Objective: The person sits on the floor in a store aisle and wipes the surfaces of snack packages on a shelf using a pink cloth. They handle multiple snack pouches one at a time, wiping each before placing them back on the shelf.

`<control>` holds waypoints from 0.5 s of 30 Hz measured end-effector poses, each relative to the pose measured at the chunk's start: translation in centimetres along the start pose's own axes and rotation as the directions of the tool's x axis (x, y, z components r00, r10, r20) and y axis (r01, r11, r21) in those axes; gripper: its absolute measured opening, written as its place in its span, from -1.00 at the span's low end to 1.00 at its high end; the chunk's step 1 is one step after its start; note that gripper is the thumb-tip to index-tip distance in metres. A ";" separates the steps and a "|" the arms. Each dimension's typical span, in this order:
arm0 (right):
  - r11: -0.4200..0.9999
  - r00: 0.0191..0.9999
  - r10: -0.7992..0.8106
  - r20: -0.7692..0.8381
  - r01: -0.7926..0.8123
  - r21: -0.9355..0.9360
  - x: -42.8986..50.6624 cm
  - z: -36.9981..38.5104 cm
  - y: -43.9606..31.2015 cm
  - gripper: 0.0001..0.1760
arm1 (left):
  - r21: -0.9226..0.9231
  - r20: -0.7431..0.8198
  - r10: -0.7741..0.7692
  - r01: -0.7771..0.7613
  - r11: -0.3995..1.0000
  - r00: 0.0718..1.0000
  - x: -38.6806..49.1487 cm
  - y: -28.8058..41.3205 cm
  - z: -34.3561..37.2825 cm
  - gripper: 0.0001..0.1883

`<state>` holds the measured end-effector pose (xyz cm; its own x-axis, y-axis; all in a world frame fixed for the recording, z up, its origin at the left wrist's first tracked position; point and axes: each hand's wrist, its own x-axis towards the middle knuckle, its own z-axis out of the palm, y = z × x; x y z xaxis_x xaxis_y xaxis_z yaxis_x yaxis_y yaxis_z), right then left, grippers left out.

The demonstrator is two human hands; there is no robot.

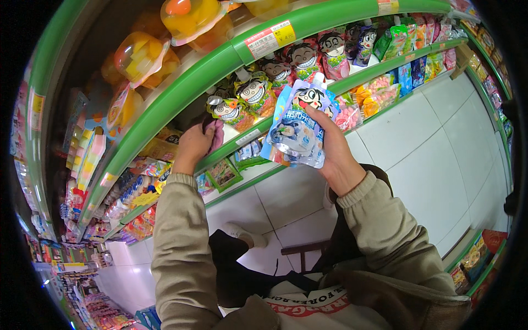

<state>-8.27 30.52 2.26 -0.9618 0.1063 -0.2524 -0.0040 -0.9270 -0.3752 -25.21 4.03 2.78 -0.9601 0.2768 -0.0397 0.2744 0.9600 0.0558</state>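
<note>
My right hand [339, 154] grips several blue and purple spouted jelly pouches [303, 123], held in front of the shelf edge. My left hand [195, 144] is closed on a pink cloth [216, 134], which rests on the white shelf surface. Just right of the cloth stand spouted pouches with cartoon faces, the nearest a green and brown pouch [231, 112] with another pouch [255, 94] beside it. Further along the same shelf are red and pink pouches [303, 60].
A green shelf edge [198, 93] with price tags curves above my left hand, with fruit jelly cups [140, 57] behind it. Bagged sweets [377, 93] lie on the shelf below. A wooden stool [305, 248] stands on the tiled floor [420, 136] by my legs.
</note>
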 end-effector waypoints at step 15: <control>0.999 1.000 0.015 0.007 -0.015 0.029 0.5 -0.5 0.1 -0.71 | 0.034 -0.107 0.349 -0.347 0.937 0.931 -2.5 -1.1 1.3 -0.72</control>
<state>-8.61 30.68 1.70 -0.9637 0.0897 -0.2515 0.0028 -0.9385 -0.3453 -23.05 2.30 1.54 -0.8041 0.5878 0.0893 0.5922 0.8052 0.0322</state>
